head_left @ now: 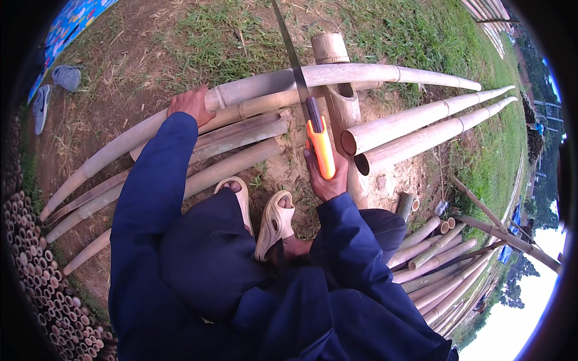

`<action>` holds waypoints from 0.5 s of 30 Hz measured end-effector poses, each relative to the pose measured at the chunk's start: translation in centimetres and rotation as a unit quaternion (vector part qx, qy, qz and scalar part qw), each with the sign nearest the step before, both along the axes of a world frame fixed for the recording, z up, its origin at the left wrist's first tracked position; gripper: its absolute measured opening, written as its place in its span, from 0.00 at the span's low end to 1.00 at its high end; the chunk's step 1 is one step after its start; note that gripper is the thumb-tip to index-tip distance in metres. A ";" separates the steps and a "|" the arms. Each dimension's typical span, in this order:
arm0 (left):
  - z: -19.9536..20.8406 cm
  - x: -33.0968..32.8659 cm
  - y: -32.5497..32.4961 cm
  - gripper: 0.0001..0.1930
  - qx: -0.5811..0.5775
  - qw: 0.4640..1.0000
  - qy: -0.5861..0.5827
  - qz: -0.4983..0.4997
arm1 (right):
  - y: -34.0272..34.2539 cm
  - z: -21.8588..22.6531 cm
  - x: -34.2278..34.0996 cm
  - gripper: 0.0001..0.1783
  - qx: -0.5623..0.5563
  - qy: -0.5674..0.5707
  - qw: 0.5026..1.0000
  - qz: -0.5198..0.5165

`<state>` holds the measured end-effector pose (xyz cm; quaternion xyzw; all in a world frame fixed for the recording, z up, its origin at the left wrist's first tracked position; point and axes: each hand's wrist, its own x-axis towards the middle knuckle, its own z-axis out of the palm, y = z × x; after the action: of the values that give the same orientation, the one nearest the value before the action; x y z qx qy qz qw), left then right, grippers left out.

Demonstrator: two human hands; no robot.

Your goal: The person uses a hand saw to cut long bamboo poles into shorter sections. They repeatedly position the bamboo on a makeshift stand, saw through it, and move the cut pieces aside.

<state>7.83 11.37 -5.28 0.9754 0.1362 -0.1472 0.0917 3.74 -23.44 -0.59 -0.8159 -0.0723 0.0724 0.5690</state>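
Note:
A long pale bamboo pole (265,84) runs across in front of me, resting over a thicker bamboo support (344,111). My left hand (191,104) is wrapped around this pole, left of the support. In my right hand (328,174) is a handsaw (321,144) with an orange and black handle, my fingers closed round it. Its long thin blade lies across the pole just left of the support and points away from me. Whether the teeth have entered the bamboo cannot be made out.
Two cut bamboo poles (421,123) lean right of the support, open ends toward me. More bamboo (235,135) lies on the ground under the held pole. Cut pieces (433,253) are piled at the lower right. Stacked bamboo ends (51,283) fill the lower left. Grey shoes (66,77) lie at the upper left.

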 end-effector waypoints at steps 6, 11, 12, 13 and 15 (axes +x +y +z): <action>1.0 0.4 0.2 0.30 -0.003 1.000 0.016 0.016 | -8.4 4.0 -13.1 0.18 -0.104 0.003 0.994 0.027; 0.1 0.6 0.0 0.29 0.007 1.000 0.002 0.016 | -4.5 3.1 -6.0 0.08 -0.054 0.057 0.997 0.003; 0.4 1.1 -0.6 0.29 0.005 1.000 0.000 0.010 | -2.9 1.6 -3.1 0.08 -0.034 0.038 0.999 -0.014; 1.0 1.2 -0.8 0.30 0.007 1.000 -0.001 0.011 | -1.6 1.2 -0.8 0.09 -0.017 0.025 1.000 -0.006; 1.2 0.6 -0.3 0.30 0.017 1.000 0.004 0.009 | -1.7 1.4 -1.6 0.08 -0.023 0.026 0.999 -0.002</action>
<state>8.43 11.12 -4.09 0.9749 0.1483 -0.1475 0.0756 2.19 -25.12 0.83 -0.8270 -0.0548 0.0941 0.5516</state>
